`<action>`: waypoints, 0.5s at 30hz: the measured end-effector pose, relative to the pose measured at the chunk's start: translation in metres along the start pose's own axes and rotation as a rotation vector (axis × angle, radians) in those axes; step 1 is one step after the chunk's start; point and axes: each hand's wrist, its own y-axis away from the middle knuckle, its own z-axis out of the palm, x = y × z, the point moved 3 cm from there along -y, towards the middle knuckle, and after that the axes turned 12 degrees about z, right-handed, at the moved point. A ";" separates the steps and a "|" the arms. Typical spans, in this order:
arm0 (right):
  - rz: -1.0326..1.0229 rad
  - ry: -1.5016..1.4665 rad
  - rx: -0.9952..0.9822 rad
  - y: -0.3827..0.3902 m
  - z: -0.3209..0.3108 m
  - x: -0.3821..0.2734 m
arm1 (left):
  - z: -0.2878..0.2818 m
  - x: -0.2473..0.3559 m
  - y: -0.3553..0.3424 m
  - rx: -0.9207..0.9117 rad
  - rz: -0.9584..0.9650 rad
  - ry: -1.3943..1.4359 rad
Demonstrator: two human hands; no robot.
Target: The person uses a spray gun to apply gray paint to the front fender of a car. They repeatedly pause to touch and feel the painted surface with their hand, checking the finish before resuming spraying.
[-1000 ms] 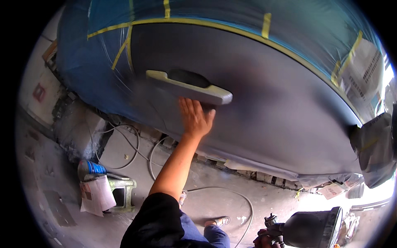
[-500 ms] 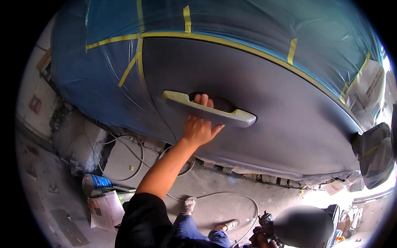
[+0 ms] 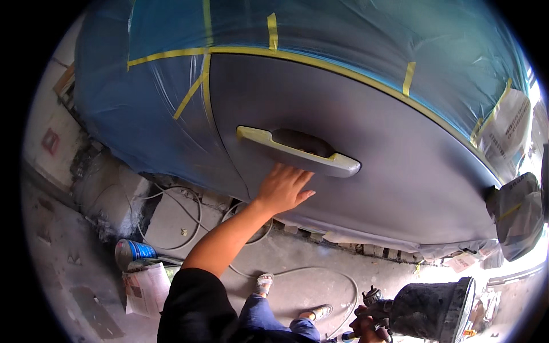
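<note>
Evidently, the step in hand is handling the door handle (image 3: pixel 300 159), a pale bar near the middle of the frame, mounted on the grey door panel (image 3: pixel 412 171). From below, the left hand (image 3: pixel 284 190) reaches up with its fingers together and passing behind the bar's lower edge, the thumb spread apart to the right; the bar hides much of the fingers, so I cannot tell whether they grip it. At the lower right, the right hand (image 3: pixel 366 327) seems closed around a spray gun (image 3: pixel 382 313), whose large dark cup (image 3: pixel 430 311) tips toward the right; its fingers are too shadowed to place on the trigger. Masking film (image 3: pixel 343 31) and yellow tape (image 3: pixel 409 79) border the panel above. I judge the next move calls for light contact with the handle, keeping knuckles and cup off the panel.
</note>
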 end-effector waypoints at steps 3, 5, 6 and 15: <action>-0.024 -0.046 -0.014 -0.006 0.001 0.009 | -0.005 -0.010 0.007 0.074 -0.189 0.074; -0.039 -0.066 -0.025 -0.011 0.003 0.016 | -0.006 0.004 -0.006 0.152 -0.225 0.070; -0.049 -0.060 -0.032 -0.015 0.006 0.021 | -0.007 0.014 -0.011 0.093 -0.205 0.101; -0.205 0.363 -0.074 -0.006 0.028 0.020 | 0.014 -0.044 0.106 0.106 -0.294 -0.004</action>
